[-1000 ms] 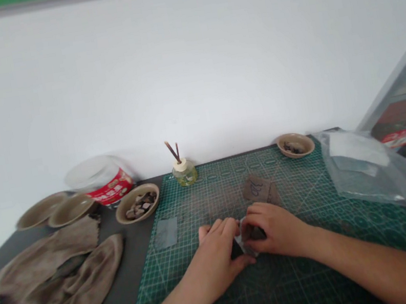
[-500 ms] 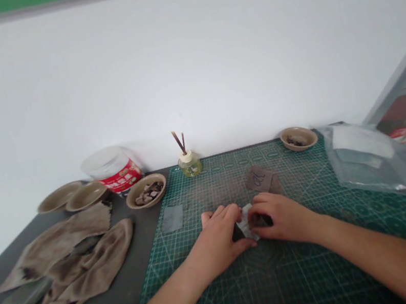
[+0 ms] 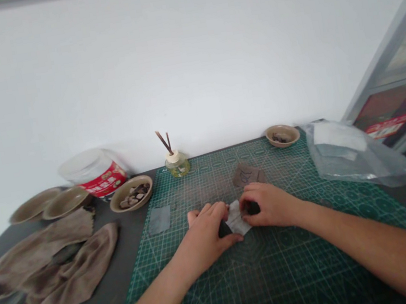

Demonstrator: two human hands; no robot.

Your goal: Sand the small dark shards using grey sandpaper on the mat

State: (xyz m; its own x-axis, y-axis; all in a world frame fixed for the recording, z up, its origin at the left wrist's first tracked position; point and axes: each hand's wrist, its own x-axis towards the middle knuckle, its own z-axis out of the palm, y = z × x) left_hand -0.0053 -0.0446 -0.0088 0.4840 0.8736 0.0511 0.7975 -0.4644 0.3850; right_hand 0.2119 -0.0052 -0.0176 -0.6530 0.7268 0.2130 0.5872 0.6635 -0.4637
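A small, thin, whitish-grey sheet [image 3: 236, 218] lies on the green cutting mat between my hands; its exact material is hard to make out. My left hand [image 3: 210, 229] grips its left side, thumb at the near edge and fingers at the far edge. On the right side, my right hand [image 3: 265, 205] pinches the sheet with thumb and fingertips curled together. Just beyond my right hand is a brown square piece [image 3: 247, 173] with dark handwritten marks. To the left of my left hand lies a translucent grey square [image 3: 160, 219].
Beneath everything is the cutting mat [image 3: 226, 288]. A bowl of stone-like bits [image 3: 132, 194], a reed diffuser [image 3: 177, 164] and a bowl of dark bits [image 3: 282, 136] stand along the back. Brown cloths [image 3: 72, 277] lie left, near a red-labelled tub [image 3: 93, 173]; a clear plastic bag [image 3: 359, 152] lies right.
The view has shifted, so everything sits further left. More of the pale sheet shows between my hands and it looks flatter than before, with my hands slightly further apart.
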